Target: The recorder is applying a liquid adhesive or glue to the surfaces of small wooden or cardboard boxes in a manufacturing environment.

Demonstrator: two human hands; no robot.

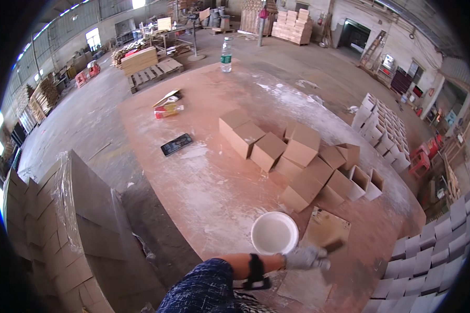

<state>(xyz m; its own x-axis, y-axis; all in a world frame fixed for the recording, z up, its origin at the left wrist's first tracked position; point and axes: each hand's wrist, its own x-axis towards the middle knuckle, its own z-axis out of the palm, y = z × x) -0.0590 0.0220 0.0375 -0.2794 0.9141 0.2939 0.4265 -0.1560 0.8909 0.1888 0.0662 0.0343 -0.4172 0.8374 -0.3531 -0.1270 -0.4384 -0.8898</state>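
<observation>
As the gloved left hand point(305, 257) points rightward, its grip too unclear to tell, a white tub point(257, 241) stands just ahead-left of it. Boxes point(304, 187) lie farther ahead.

on the table point(175, 190), a dark phone point(176, 144) and a red-and-yellow packet point(167, 111); near its far edge, an upright clear bottle point(225, 56); beyond, boards point(139, 61) on a pallet point(164, 68).
</observation>
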